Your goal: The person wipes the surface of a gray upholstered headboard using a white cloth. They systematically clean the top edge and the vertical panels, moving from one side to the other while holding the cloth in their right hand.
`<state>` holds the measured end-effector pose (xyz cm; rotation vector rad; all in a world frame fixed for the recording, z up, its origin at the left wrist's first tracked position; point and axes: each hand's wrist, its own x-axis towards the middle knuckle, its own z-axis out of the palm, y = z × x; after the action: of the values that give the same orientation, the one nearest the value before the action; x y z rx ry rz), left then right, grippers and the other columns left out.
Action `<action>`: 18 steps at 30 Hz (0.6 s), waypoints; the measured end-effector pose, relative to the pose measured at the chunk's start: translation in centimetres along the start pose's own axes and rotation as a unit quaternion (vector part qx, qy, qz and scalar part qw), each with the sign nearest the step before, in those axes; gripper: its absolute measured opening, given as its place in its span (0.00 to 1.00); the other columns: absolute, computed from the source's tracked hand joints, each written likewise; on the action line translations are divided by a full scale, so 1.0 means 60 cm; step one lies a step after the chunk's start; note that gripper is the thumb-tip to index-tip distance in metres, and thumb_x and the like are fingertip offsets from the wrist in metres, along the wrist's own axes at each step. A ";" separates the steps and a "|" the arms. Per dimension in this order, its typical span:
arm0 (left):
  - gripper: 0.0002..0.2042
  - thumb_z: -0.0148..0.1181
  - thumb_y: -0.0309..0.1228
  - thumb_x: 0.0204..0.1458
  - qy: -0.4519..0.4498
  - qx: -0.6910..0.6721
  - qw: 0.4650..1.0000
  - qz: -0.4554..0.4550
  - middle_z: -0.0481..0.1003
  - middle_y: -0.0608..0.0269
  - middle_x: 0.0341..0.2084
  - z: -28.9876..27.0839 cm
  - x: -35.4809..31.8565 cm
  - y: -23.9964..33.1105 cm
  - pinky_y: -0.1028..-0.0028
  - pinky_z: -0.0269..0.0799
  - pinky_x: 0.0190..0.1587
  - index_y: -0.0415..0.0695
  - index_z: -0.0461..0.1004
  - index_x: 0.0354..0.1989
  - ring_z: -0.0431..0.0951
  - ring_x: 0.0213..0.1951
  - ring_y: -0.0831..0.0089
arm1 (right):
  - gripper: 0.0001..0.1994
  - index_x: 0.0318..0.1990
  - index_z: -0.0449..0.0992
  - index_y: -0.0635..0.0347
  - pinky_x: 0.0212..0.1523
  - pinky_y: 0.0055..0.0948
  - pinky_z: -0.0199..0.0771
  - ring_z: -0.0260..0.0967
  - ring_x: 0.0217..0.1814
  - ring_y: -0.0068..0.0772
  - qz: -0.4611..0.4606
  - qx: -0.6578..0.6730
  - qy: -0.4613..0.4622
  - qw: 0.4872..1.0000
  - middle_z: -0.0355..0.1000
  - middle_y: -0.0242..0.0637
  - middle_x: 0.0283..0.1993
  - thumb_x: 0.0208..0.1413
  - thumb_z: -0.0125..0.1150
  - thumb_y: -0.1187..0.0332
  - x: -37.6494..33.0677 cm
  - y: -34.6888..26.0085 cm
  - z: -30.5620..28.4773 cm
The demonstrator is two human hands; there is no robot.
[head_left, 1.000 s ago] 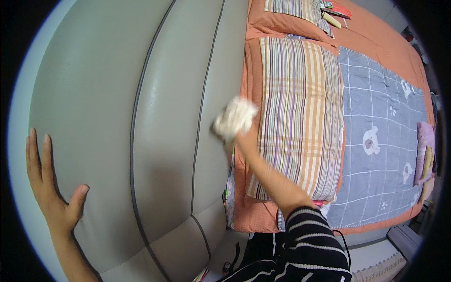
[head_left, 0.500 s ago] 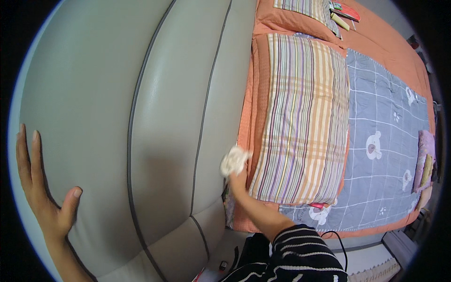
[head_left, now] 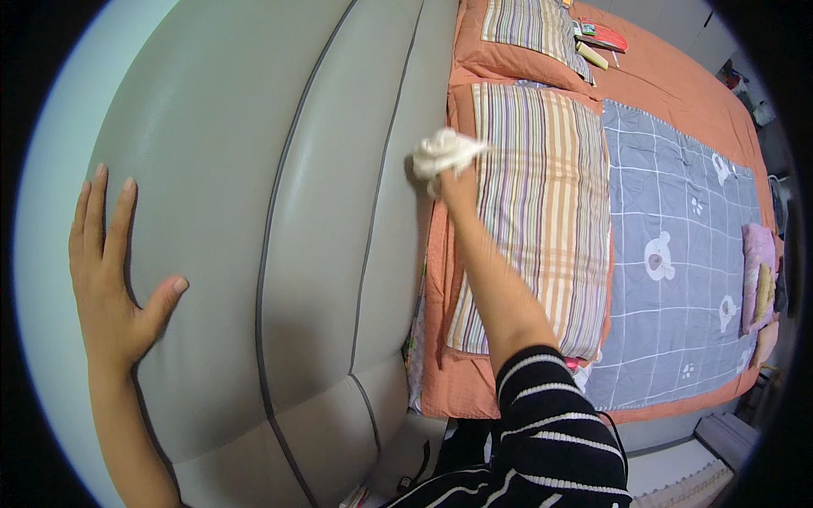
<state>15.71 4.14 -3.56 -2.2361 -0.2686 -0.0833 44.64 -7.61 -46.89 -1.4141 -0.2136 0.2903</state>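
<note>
My right hand [head_left: 456,184] grips a crumpled white cloth [head_left: 443,152] and presses it against the lower edge of a grey padded headboard [head_left: 254,212], right beside a striped pillow [head_left: 542,212]. My left hand [head_left: 110,271] lies flat and open on the headboard's top edge, fingers spread, thumb on the front face. My right sleeve is black with white stripes.
An orange bed sheet [head_left: 677,85] lies under a grey checked blanket [head_left: 686,254] with bear prints. A second striped pillow [head_left: 529,25] lies farther along. Small items [head_left: 601,38] sit near it. Pink and yellow things [head_left: 760,271] rest at the bed's far edge.
My right hand with the cloth has moved up along the headboard's lower edge from its position half a second ago. My left hand stays on the headboard top, shifted slightly.
</note>
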 end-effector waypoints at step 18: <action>0.45 0.48 0.70 0.44 -0.053 -0.010 0.999 0.004 0.50 0.50 0.68 -0.007 0.008 -0.006 0.47 0.47 0.67 0.53 0.58 0.67 0.48 0.70 0.52 | 0.30 0.57 0.64 0.62 0.59 0.39 0.65 0.65 0.58 0.39 0.126 0.054 -0.230 0.963 0.69 0.41 0.52 0.45 0.65 0.67 -0.527 0.078 -0.062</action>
<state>16.11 4.14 -2.94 -2.2654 -0.3176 0.0360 15.55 -20.72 -51.23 -1.2504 -0.3916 0.8324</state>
